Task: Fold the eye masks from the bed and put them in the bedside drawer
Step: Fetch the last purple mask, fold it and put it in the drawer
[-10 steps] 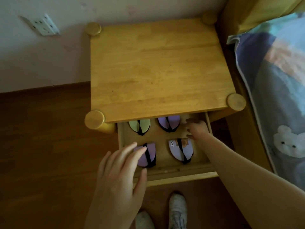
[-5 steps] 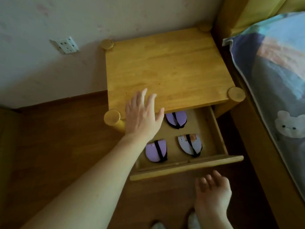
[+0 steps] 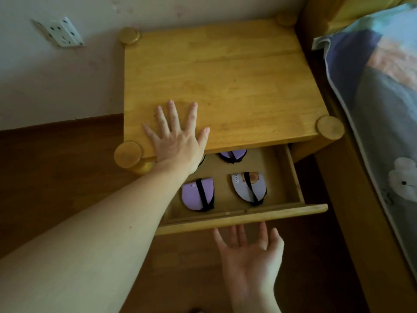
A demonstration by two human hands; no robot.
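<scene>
The wooden bedside table's drawer [image 3: 243, 219] stands pulled out. Inside lie folded eye masks with black straps: a purple one [image 3: 197, 196] at front left, a white printed one [image 3: 249, 188] at front right, and another purple one [image 3: 232, 154] half hidden under the tabletop at the back. My wrist hides a further one at back left. My left hand [image 3: 178, 137] lies flat, fingers spread, on the tabletop's front left edge. Just below the drawer front, my right hand [image 3: 250, 256] is open with its fingertips at the front panel and nothing in it.
The bedside table top [image 3: 221, 82] is bare wood with round corner posts. A bed with a patterned quilt [image 3: 383, 114] runs along the right. A wall socket [image 3: 59, 32] sits on the wall at upper left. Dark wooden floor lies at left and below.
My right hand left the drawer and came to its front panel from below. My left hand rose from the drawer's front left to rest flat on the tabletop.
</scene>
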